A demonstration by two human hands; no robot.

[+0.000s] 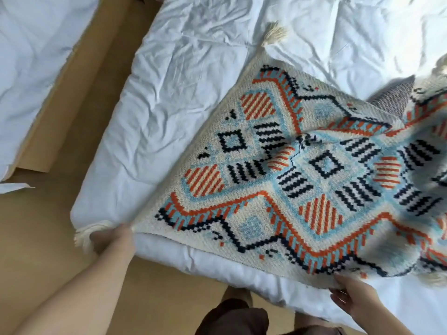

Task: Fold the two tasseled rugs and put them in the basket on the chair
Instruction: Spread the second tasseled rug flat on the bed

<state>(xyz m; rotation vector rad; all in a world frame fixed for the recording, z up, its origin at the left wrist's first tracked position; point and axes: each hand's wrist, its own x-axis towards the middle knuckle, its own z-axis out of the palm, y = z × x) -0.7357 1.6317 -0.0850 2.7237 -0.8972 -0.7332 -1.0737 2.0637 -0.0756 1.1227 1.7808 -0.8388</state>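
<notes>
A cream rug [278, 180] with an orange, light blue and navy pattern lies spread over the corner of a white bed [183, 76]. Its right part is rumpled and blurred, and a grey woven underside [391, 97] shows at the far right. A cream tassel [275, 33] lies at its far corner. My left hand [111, 240] grips the near left corner by another tassel [83, 238]. My right hand [350, 293] holds the rug's near edge, fingers under the fabric. I see no basket, chair or second rug.
The bed's wrinkled white duvet fills the top and right. A tan floor [48, 238] runs along the bed's left and near sides. A second white bed [29, 52] stands at the upper left. My dark clothing [232, 317] shows at the bottom.
</notes>
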